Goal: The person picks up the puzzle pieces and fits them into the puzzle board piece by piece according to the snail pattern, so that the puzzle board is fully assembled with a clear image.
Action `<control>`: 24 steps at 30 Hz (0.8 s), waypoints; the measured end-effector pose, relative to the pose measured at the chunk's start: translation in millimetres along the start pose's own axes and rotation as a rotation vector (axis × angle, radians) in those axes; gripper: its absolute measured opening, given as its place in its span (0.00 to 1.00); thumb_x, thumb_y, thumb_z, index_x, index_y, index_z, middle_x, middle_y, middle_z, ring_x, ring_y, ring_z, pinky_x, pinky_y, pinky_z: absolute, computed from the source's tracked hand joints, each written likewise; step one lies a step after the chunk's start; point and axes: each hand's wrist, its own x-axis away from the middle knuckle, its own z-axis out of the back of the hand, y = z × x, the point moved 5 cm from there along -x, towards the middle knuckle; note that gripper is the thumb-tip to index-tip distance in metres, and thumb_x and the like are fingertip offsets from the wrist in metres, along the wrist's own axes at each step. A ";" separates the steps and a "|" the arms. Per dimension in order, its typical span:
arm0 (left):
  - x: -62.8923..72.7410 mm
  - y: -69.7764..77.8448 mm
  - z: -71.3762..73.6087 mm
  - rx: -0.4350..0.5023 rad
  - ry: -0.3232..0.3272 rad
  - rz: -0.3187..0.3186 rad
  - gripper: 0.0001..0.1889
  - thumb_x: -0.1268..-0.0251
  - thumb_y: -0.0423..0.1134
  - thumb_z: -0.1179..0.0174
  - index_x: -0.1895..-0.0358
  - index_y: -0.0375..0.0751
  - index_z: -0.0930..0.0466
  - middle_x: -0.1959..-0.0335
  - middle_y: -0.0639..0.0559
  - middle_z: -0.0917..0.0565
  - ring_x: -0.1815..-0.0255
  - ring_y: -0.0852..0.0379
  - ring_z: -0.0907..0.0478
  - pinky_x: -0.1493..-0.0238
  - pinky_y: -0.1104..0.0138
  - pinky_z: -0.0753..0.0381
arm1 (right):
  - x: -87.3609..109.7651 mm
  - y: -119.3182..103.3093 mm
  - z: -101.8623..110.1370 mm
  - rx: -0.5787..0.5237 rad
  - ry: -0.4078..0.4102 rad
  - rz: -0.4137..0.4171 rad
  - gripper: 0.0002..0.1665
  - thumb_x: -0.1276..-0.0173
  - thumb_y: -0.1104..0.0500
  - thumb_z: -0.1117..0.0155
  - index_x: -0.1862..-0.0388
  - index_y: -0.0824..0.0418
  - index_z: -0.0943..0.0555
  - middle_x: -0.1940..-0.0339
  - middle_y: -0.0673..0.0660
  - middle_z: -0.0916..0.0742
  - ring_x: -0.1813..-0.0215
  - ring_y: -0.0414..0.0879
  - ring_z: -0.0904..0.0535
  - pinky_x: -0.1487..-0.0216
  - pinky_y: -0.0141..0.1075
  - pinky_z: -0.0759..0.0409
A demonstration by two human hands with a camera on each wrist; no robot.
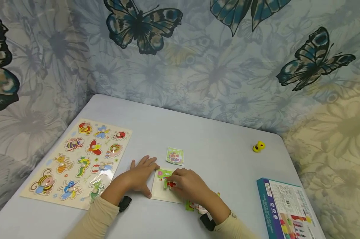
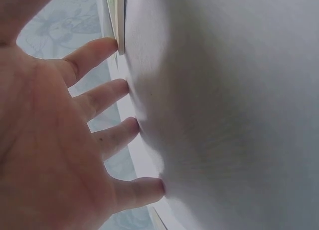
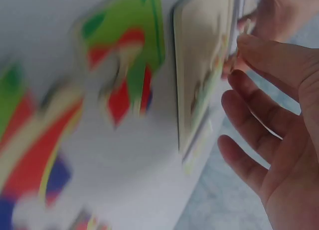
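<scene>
A small cream puzzle board (image 1: pixel 165 195) lies before me, with green and red jigsaw pieces (image 1: pixel 163 173) in its upper part. My left hand (image 1: pixel 139 176) spreads its fingers at the board's left edge. In the left wrist view its straight fingertips rest on the table, one touching the edge of the board (image 2: pixel 120 25). Over the board, my right hand (image 1: pixel 190 186) pinches a small puzzle piece (image 3: pixel 247 26) between thumb and index finger. Its other fingers are loosely bent. Loose jigsaw pieces (image 3: pixel 147 35), green, red and blue, lie below the board, partly hidden by the right forearm in the head view.
A small picture card (image 1: pixel 175 156) lies just beyond the board. At left is a large sheet (image 1: pixel 87 177) of insect pictures. A yellow toy figure (image 1: pixel 258 146) stands at the far right, and a flat box (image 1: pixel 290 205) lies at the near right. The patterned wall (image 1: pixel 198 76) borders the table.
</scene>
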 end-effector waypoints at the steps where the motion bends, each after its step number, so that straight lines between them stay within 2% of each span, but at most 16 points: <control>1: -0.3 0.0 -0.2 0.000 -0.001 -0.001 0.48 0.71 0.44 0.17 0.36 0.47 0.30 0.24 0.46 0.44 0.22 0.39 0.57 0.35 0.27 0.56 | -3.2 -2.7 -2.1 0.008 0.001 0.009 0.16 0.43 0.56 0.25 0.55 0.53 0.14 0.60 0.47 0.14 0.60 0.38 0.19 0.55 0.34 0.20; 7: -0.6 -0.1 -0.6 0.003 -0.005 -0.003 0.48 0.71 0.44 0.17 0.37 0.48 0.30 0.24 0.46 0.44 0.22 0.39 0.57 0.35 0.27 0.56 | -14.6 -12.4 -10.3 0.081 0.014 0.015 0.13 0.41 0.54 0.27 0.55 0.50 0.13 0.61 0.45 0.15 0.60 0.38 0.20 0.55 0.34 0.20; 16: 1.2 -0.3 1.2 0.007 0.001 -0.003 0.48 0.71 0.43 0.17 0.37 0.46 0.30 0.24 0.45 0.43 0.22 0.38 0.56 0.36 0.27 0.56 | -20.7 -16.9 -16.7 0.185 0.044 0.004 0.10 0.39 0.52 0.29 0.58 0.46 0.12 0.63 0.42 0.15 0.60 0.38 0.22 0.50 0.36 0.21; 24: 1.7 0.5 1.7 0.004 0.001 -0.006 0.48 0.71 0.44 0.17 0.37 0.46 0.30 0.24 0.45 0.43 0.22 0.38 0.56 0.36 0.27 0.56 | -22.8 -21.1 -17.1 0.255 0.056 0.019 0.08 0.38 0.53 0.30 0.60 0.45 0.11 0.66 0.43 0.17 0.63 0.38 0.24 0.53 0.34 0.22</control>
